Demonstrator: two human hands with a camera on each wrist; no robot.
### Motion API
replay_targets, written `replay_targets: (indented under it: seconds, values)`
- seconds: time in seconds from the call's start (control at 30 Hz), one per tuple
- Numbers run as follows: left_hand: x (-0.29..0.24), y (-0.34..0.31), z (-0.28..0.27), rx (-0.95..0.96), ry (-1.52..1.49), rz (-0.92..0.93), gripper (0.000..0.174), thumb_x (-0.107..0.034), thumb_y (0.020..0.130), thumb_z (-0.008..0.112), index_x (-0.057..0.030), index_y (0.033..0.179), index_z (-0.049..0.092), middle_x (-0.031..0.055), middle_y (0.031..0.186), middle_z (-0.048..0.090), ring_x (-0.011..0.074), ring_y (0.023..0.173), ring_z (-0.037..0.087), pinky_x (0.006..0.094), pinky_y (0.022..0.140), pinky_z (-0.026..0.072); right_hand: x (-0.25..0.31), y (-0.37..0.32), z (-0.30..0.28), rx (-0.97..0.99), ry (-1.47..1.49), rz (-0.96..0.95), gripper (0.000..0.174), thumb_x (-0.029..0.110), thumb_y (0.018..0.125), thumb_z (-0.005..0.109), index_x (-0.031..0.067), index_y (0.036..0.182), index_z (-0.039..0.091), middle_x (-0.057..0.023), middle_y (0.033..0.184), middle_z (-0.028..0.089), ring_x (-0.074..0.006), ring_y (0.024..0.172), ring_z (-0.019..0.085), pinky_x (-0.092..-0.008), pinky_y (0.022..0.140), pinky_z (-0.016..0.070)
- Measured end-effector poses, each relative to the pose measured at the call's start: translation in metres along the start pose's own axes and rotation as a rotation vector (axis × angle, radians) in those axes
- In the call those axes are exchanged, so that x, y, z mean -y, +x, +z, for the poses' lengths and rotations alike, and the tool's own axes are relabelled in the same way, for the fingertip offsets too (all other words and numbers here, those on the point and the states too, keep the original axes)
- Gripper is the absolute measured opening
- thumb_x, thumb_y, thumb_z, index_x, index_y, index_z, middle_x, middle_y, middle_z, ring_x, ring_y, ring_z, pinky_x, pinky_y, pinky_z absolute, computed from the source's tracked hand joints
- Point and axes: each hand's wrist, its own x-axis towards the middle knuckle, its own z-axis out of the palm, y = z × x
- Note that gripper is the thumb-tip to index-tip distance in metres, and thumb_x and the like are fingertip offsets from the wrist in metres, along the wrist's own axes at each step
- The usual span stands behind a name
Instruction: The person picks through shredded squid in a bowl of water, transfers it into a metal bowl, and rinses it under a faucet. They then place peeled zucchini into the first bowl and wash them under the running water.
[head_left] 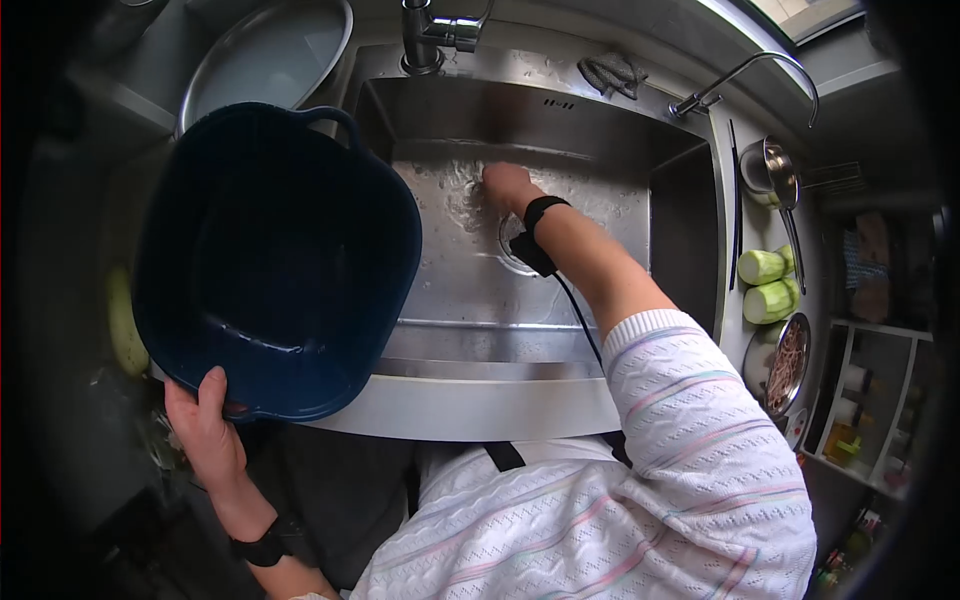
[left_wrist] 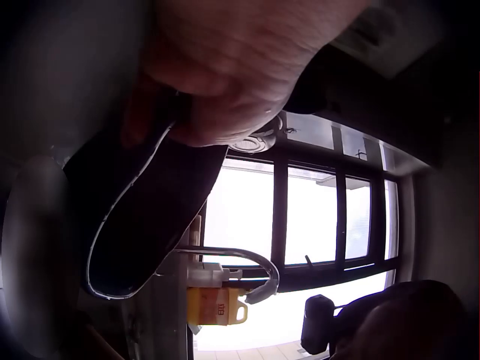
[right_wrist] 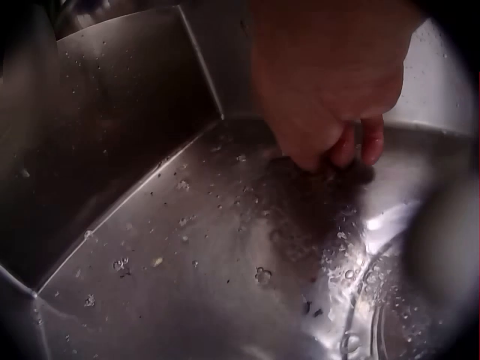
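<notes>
Left hand (head_left: 205, 430): gripping the near rim of the dark blue basin (head_left: 270, 250), thumb over the edge. The basin is tilted, mouth towards me, above the left edge of the sink (head_left: 600, 190).

Right hand (head_left: 508, 187): well apart from the basin, to its right, down on the wet sink floor just beyond the drain (right_wrist: 356, 322). Fingers bunched, tips on the steel (whether they pinch anything, I cannot tell).

Peeled gourds (head_left: 765, 285) lie on the bench (head_left: 730, 335) right of the sink.
</notes>
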Motion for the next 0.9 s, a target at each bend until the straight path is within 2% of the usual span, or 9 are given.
replay_targets:
  seconds: [0.17,0.3,0.37,0.43,0.47,0.6,0.7,0.77,0.9]
  values:
    - [0.000,0.017,0.034,0.103,-0.028,0.153,0.032,-0.003,0.084,0.052,-0.0010,0.115,0.047,0.0008,0.089,0.057,0.0052,0.070,0.052,0.0164,0.054,0.0402,-0.067,-0.049,-0.086,-0.138,0.215,0.107,0.024,0.023,0.075,0.059,0.0034,0.089,0.066,-0.0194,0.090,0.064,-0.0365,0.089,0.060,-0.0397,0.077,0.0489]
    - [-0.002,0.027,0.072,0.153,0.202,0.349,0.043,0.001,0.082,0.049,-0.0013,0.125,0.041,0.0096,0.103,0.056,0.0138,0.081,0.055,0.0243,0.067,0.0459,-0.109,-0.137,-0.147,-0.195,0.641,0.083,0.012,0.013,0.080,0.059,0.0019,0.085,0.060,-0.0021,0.071,0.060,-0.0098,0.064,0.059,-0.0246,0.055,0.0460]
    - [-0.002,0.032,0.090,0.167,0.431,0.420,0.049,0.002,0.081,0.048,-0.0023,0.129,0.038,0.0139,0.111,0.055,0.0197,0.087,0.059,0.0286,0.074,0.0478,-0.106,-0.206,-0.178,-0.248,0.655,0.144,0.012,0.017,0.081,0.059,0.0054,0.086,0.059,0.0011,0.070,0.059,-0.0064,0.062,0.058,-0.0214,0.050,0.0414]
    - [-0.001,0.036,0.112,0.126,0.605,0.890,0.058,0.003,0.078,0.046,-0.0049,0.134,0.031,0.0218,0.121,0.050,0.0330,0.102,0.056,0.0368,0.086,0.0445,-0.123,-0.266,-0.183,-0.327,0.672,0.215,0.012,0.016,0.082,0.058,0.0053,0.087,0.059,0.0021,0.069,0.059,-0.0059,0.063,0.059,-0.0195,0.049,0.0409]
    - [0.004,0.037,0.117,0.141,0.589,0.905,0.058,0.003,0.078,0.046,-0.0049,0.134,0.031,0.0218,0.121,0.050,0.0330,0.102,0.056,0.0368,0.086,0.0445,-0.126,-0.298,-0.184,-0.361,0.689,0.292,0.011,0.014,0.082,0.058,0.0045,0.086,0.059,0.0021,0.069,0.059,-0.0055,0.062,0.058,-0.0180,0.048,0.0401]
    - [0.021,0.052,0.152,0.320,0.507,0.678,0.060,0.003,0.075,0.042,-0.0034,0.134,0.030,0.0238,0.118,0.052,0.0392,0.106,0.052,0.0386,0.092,0.0397,-0.164,-0.429,-0.151,-0.519,0.847,0.556,0.008,0.008,0.079,0.060,0.0016,0.084,0.060,0.0014,0.069,0.057,-0.0050,0.057,0.053,-0.0188,0.048,0.0409]
    - [0.053,0.067,0.175,0.476,0.313,0.627,0.058,0.003,0.072,0.043,-0.0018,0.130,0.035,0.0201,0.106,0.058,0.0322,0.095,0.059,0.0363,0.079,0.0488,-0.208,-0.500,-0.102,-0.662,0.762,0.799,0.010,0.008,0.073,0.060,0.0005,0.079,0.063,-0.0017,0.066,0.059,-0.0094,0.057,0.056,-0.0236,0.052,0.0450]
    - [0.052,0.066,0.186,0.547,0.348,0.120,0.050,0.003,0.071,0.044,-0.0006,0.121,0.042,0.0139,0.093,0.060,0.0226,0.081,0.061,0.0323,0.058,0.0534,-0.233,-0.524,-0.074,-0.610,0.525,0.987,0.017,0.012,0.068,0.062,0.0015,0.081,0.066,-0.0088,0.068,0.063,-0.0152,0.062,0.060,-0.0284,0.062,0.0481]
    - [0.100,0.088,0.205,0.577,0.277,-0.101,0.040,0.002,0.073,0.047,-0.0012,0.113,0.046,0.0096,0.089,0.058,0.0178,0.073,0.060,0.0291,0.045,0.0521,-0.233,-0.511,-0.067,-0.613,0.268,1.069,0.024,0.017,0.070,0.062,0.0063,0.091,0.066,-0.0144,0.090,0.065,-0.0298,0.087,0.062,-0.0361,0.080,0.0476]
